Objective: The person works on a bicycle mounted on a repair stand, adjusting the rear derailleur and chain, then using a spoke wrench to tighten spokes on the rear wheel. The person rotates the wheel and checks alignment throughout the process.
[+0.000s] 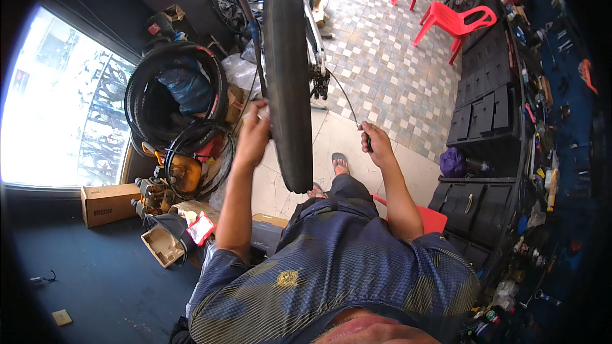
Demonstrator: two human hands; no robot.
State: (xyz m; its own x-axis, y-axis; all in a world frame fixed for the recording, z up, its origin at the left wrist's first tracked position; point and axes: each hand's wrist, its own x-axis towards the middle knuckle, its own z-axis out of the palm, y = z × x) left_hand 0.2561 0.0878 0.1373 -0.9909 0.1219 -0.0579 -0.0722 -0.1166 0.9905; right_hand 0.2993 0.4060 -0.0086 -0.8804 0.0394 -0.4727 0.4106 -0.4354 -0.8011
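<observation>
A bicycle wheel with a wide black tyre point(287, 76) stands upright before me, seen along its tread. My left hand point(254, 137) is closed at the wheel's left side, beside a dark blue frame tube point(250, 22). What its fingers grip is partly hidden; something pale shows at the fingertips. To the right of the tyre is a dark sprocket and derailleur point(319, 81). From there a thin cable point(345, 94) curves down to my right hand point(377, 143), which pinches its end. A small dark piece also shows in that palm, too small to name.
Stacked tyres point(213, 64) and coiled black tubing lie at left, near a cardboard box point(109, 205) and an orange machine point(185, 175). Red plastic chairs point(449, 22) stand on the tiled floor at far right. Black drawers point(475, 111) and a tool-hung blue wall point(574, 134) line the right side.
</observation>
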